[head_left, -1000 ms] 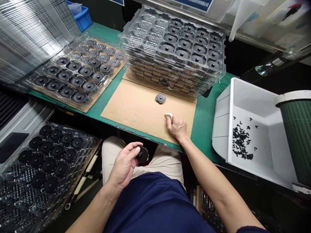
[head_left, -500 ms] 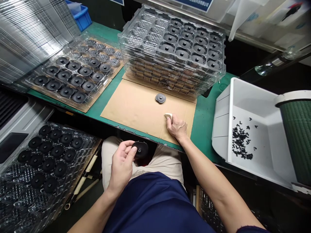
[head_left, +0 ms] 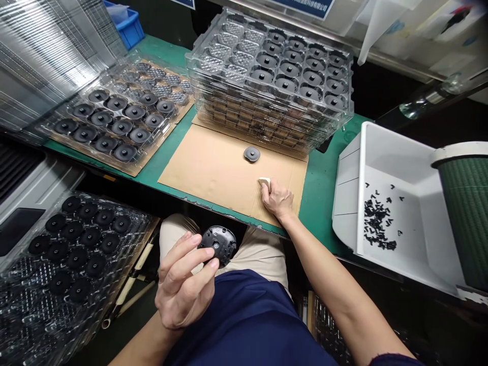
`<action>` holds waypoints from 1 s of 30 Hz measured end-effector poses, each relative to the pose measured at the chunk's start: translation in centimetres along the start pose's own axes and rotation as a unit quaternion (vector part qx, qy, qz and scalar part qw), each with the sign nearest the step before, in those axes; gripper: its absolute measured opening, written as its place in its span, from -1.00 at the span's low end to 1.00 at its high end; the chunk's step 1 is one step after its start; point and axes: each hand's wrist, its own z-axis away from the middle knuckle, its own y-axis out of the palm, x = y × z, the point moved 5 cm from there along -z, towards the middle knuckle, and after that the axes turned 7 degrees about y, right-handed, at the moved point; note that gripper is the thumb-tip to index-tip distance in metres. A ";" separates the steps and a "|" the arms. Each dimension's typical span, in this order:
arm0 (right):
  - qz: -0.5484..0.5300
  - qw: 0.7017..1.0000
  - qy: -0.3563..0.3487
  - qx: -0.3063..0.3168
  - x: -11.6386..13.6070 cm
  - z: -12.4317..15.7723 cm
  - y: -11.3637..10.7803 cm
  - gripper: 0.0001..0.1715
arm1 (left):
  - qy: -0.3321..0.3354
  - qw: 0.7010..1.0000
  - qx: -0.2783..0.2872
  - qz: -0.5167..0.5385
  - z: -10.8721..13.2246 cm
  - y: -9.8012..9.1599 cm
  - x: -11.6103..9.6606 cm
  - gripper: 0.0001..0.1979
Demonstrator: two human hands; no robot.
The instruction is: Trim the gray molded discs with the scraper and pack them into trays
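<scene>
My left hand [head_left: 186,279] is closed on a round black plastic cap [head_left: 224,240] above my lap, its fingers across the face. The side with small studs and a centre hole faces up toward me. On the cardboard sheet [head_left: 206,168] rests my right hand [head_left: 279,199], closed on a small whitish piece [head_left: 264,181] whose kind I cannot make out. A second black cap [head_left: 252,154], with a raised centre knob, lies on the cardboard beyond the right hand.
Stacked clear trays [head_left: 244,101] of caps stand behind the cardboard. Another tray [head_left: 129,119] lies left on the green table [head_left: 324,175]; a further tray [head_left: 38,300] sits lower left. At right are a white bin [head_left: 412,218] with small black clips [head_left: 377,223] and a green cylinder [head_left: 465,213].
My left hand has turned the cap over, so its studded side now shows, and the fingers have shifted across it. My right hand has stayed in place.
</scene>
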 end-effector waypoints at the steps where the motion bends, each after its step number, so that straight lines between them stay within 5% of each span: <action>1: -0.001 1.000 0.000 0.000 0.0 0.0 0.0 -0.62 | -0.002 1.000 0.000 0.000 0.0 0.0 0.0 -0.72; 11: -0.002 1.000 -0.003 -0.001 -0.1 0.0 0.1 -0.61 | -0.041 0.999 0.010 0.006 0.2 0.3 0.4 -0.61; 15: 0.000 1.000 -0.003 -0.002 -0.1 0.0 0.1 -0.60 | -0.155 0.984 0.035 0.085 0.7 1.4 1.5 -0.65; 17: 0.001 1.000 -0.003 -0.003 -0.1 0.0 0.2 -0.60 | -0.281 0.943 0.080 0.160 1.4 2.7 2.5 -0.79; 20: 0.003 1.000 -0.004 -0.004 -0.1 0.0 0.2 -0.58 | -0.477 0.822 0.148 0.273 3.3 4.6 3.5 -0.98; 23: 0.005 1.000 -0.003 -0.005 -0.1 0.0 0.1 -0.58 | -0.565 0.735 0.166 0.336 4.6 5.5 3.5 -0.88; 30: 0.005 1.000 -0.002 -0.006 -0.1 0.0 0.2 -0.58 | -0.568 0.728 0.173 0.341 4.9 5.7 3.5 -0.84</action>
